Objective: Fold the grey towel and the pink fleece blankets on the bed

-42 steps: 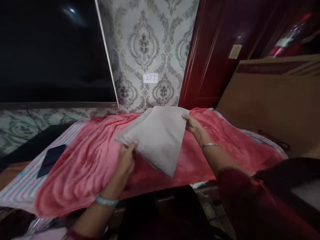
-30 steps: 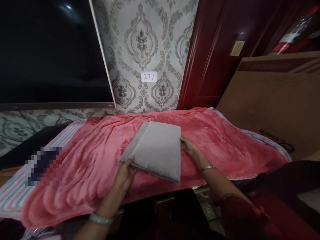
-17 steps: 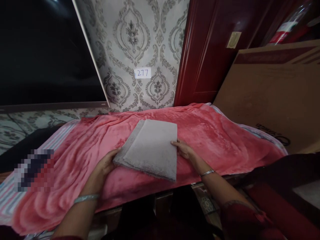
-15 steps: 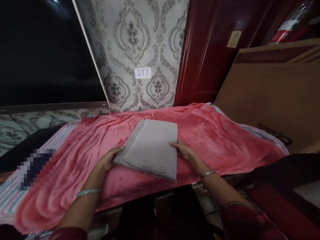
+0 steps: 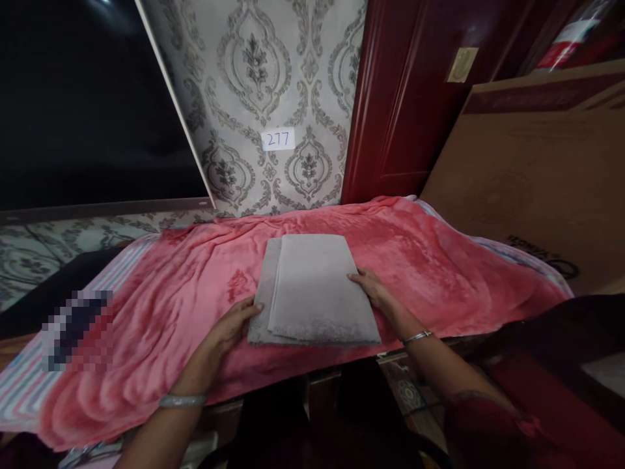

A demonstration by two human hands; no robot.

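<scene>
A folded grey towel (image 5: 312, 290) lies flat on a pink fleece blanket (image 5: 430, 260) spread over a table. My left hand (image 5: 232, 326) rests against the towel's left edge, fingers spread. Against the right edge lies my right hand (image 5: 374, 290), fingertips touching the cloth. Neither hand grips it. Both wrists wear a silver bangle.
A striped cloth (image 5: 24, 384) shows under the blanket at the left, with a blurred dark object (image 5: 78, 329) on it. Patterned wallpaper with a "277" label (image 5: 277, 139) is behind. A dark red door (image 5: 405, 98) and a big cardboard box (image 5: 537, 150) stand to the right.
The towel was held up in both hands, then laid down on the blanket and turned square to the table's front edge. My hands now rest at its sides.
</scene>
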